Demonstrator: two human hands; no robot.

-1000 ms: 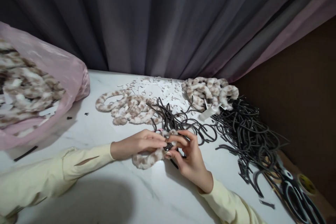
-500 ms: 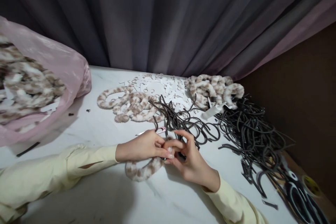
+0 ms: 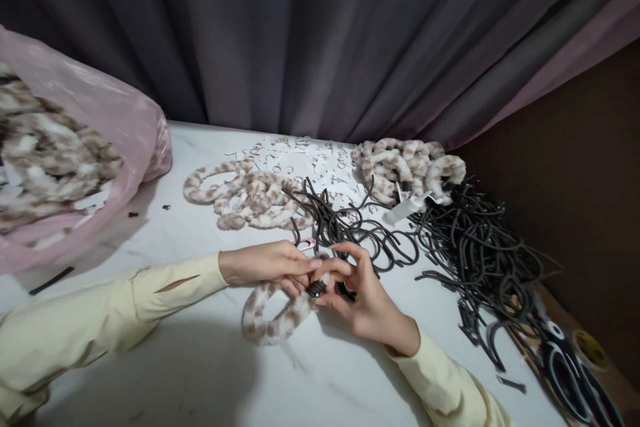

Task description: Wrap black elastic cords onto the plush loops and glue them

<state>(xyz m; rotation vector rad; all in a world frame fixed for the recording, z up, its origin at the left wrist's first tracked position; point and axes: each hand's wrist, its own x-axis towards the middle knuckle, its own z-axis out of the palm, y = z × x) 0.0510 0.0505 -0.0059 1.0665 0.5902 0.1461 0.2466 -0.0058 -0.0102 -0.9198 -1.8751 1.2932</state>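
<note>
A fluffy brown-and-white plush ring (image 3: 277,327) lies at the front of the table, its upper right part between my hands. My left hand (image 3: 270,263) is closed on that part, thumb and fingers pinching the plush. From the right, my right hand (image 3: 369,303) pinches near a small dark piece (image 3: 315,289) at the ring's join, thumb below and forefinger raised. Fingers partly cover the join. Just beyond the left hand lies a pink-handled snipper (image 3: 307,244). Dark cords (image 3: 350,227) are tangled behind the right hand.
A pink plastic bag (image 3: 150,127) of plush pieces stands at left. Plush rings (image 3: 265,200) lie mid-table, with white scraps (image 3: 300,160) behind and more rings (image 3: 400,163) right of them. A large black cord heap (image 3: 480,240) and dark-handled scissors (image 3: 563,367) are at right.
My left hand has shifted up slightly, its thumb moving off the join, so the small dark piece shows more. My right hand stays at nearly the same place.
</note>
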